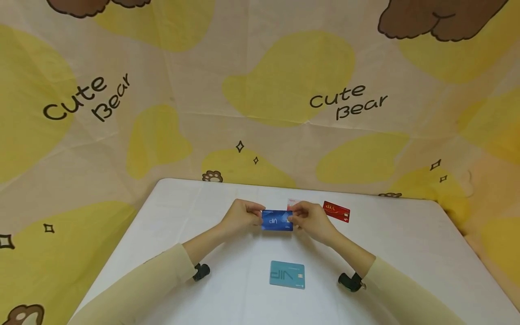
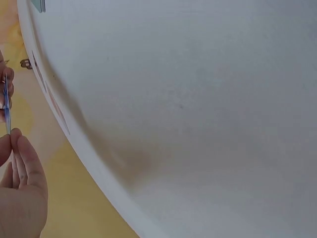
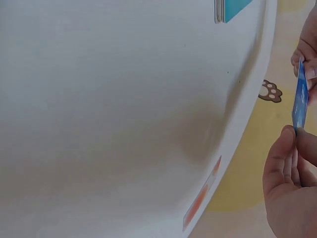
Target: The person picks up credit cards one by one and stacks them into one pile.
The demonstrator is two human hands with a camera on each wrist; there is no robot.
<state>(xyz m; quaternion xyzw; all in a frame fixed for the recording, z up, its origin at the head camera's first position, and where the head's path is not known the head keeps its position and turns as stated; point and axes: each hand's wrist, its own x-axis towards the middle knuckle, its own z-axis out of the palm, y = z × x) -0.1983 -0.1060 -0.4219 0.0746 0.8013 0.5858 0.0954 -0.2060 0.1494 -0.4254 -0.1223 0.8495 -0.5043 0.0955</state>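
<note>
A blue card point(image 1: 276, 220) marked "VIP" is held up over the white table by both hands, its print upside down in the head view. My left hand point(image 1: 240, 216) pinches its left edge between thumb and fingers. At the opposite short edge, my right hand point(image 1: 313, 221) pinches it the same way, partly covering that end. In the right wrist view the blue card point(image 3: 299, 96) appears nearly edge-on between the two hands. Nearer to me lies a teal "VIP" card point(image 1: 287, 274), on top of a small stack in the right wrist view.
Right of my right hand, a red "VIP" card point(image 1: 336, 211) lies on the white table point(image 1: 195, 198). A pale pink-and-white card point(image 1: 293, 201) lies partly hidden behind that hand. A yellow bear-print cloth point(image 1: 280, 113) hangs behind the table.
</note>
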